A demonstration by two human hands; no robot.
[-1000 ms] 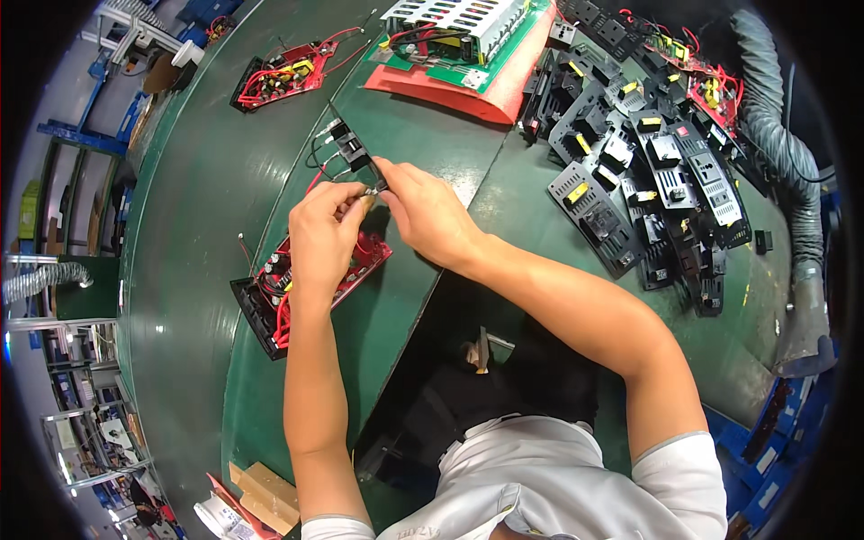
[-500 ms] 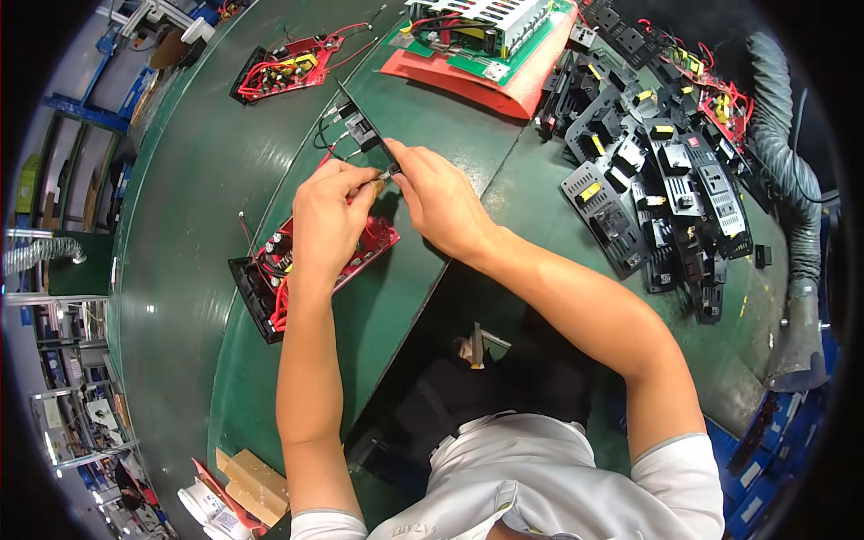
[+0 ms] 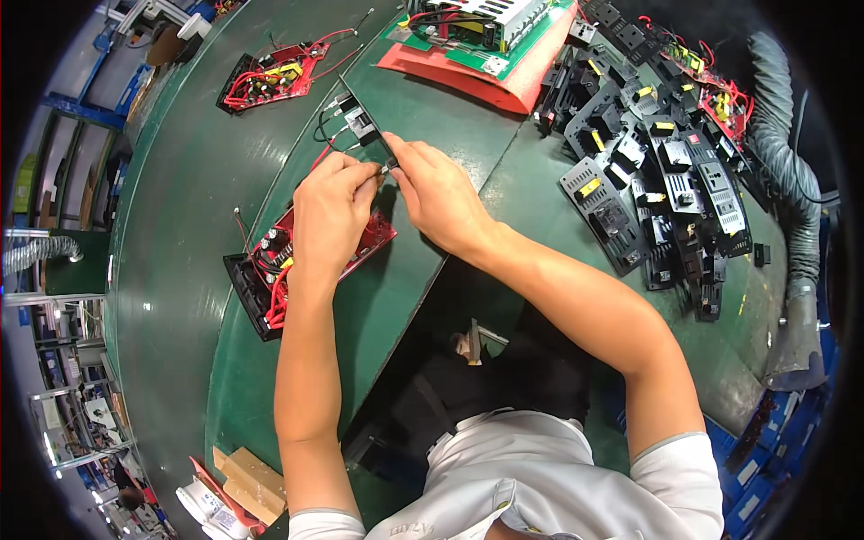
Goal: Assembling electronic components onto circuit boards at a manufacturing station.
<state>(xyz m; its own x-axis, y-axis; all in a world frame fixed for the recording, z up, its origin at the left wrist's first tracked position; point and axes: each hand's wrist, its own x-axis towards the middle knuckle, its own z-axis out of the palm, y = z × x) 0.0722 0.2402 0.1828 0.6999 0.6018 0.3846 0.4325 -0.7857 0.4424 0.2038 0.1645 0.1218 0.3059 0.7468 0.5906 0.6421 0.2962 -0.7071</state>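
Note:
My right hand [image 3: 441, 191] grips the lower end of a black socket panel [image 3: 362, 126], thumb and fingers on its two sides. The panel stands tilted, its component side toward the left. Short dark wires [image 3: 326, 133] run from its metal tabs. My left hand [image 3: 331, 205] pinches at the panel's lower end, close to a small shiny metal piece; what its fingertips hold is too small to make out. Below my left wrist lies a red circuit board [image 3: 367, 241] with red wires, attached to a black end plate [image 3: 247, 297] and partly hidden by the hand and forearm.
Another red board assembly [image 3: 274, 76] lies at the far left. A white metal-cased unit [image 3: 490, 22] on a green board rests on orange sheet [image 3: 450, 79]. Several black panels [image 3: 603, 211] are heaped at right, beside a grey flexible duct [image 3: 783, 153]. Cardboard [image 3: 252, 486] lies at near left.
Both hands stay together at the panel's lower end, with only slight movement of the fingers. The view has shifted a little, so the boards appear slightly farther left.

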